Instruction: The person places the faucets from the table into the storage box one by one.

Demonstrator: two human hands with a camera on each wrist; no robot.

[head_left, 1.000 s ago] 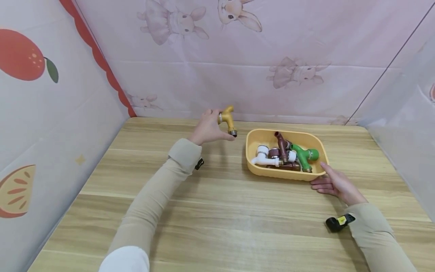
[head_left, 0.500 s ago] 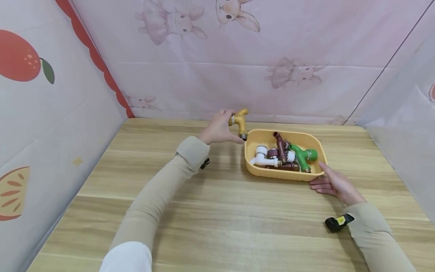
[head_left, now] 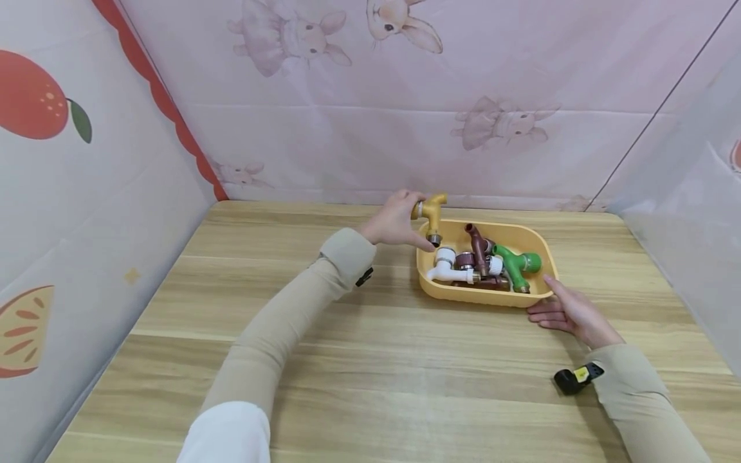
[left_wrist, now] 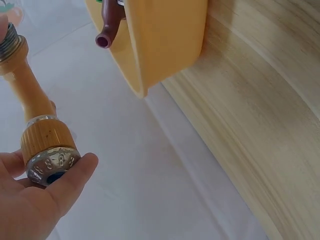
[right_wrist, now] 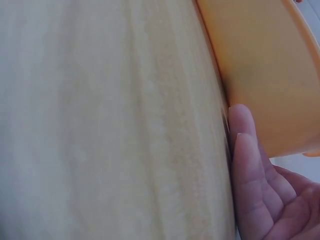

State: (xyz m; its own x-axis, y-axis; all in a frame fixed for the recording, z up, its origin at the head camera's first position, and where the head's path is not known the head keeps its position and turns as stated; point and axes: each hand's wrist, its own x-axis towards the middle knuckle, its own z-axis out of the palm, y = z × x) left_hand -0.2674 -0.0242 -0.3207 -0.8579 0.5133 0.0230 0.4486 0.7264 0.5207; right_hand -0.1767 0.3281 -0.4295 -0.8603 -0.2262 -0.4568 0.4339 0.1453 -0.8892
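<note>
Bunny-print sheets wall in a wooden desk point(head_left: 370, 360) that fills the lower half of the head view, so it's basically a little tent booth.

Biggest thing on it is one yellow tub point(head_left: 457, 296), right of centre. The right hand point(head_left: 570, 313) lies flat on the desk with fingers straight against the tub's near right corner, holding nothing, just touching it.

Inside the tub I count four taps in a pile: one white point(head_left: 447, 269), two brownish-red ones, an upright one point(head_left: 478, 244) and another under the heap that's mostly hidden, and one green point(head_left: 515, 265). Could be more buried, can't tell.

Then one yellow tap point(head_left: 433, 215) up in the air at the tub's upper left rim, spout pointing down. The left hand point(head_left: 393, 222) has its grip clamped on the handle end, with a fingertip over the metal cap in the left wrist view.

My guess on handling: rigid, plastic body with metal threads, so lightish and not fragile, maybe a bit slick. Its knurled collar point(left_wrist: 47, 137) looks like the best place to pinch, or the neck just above it.
</note>
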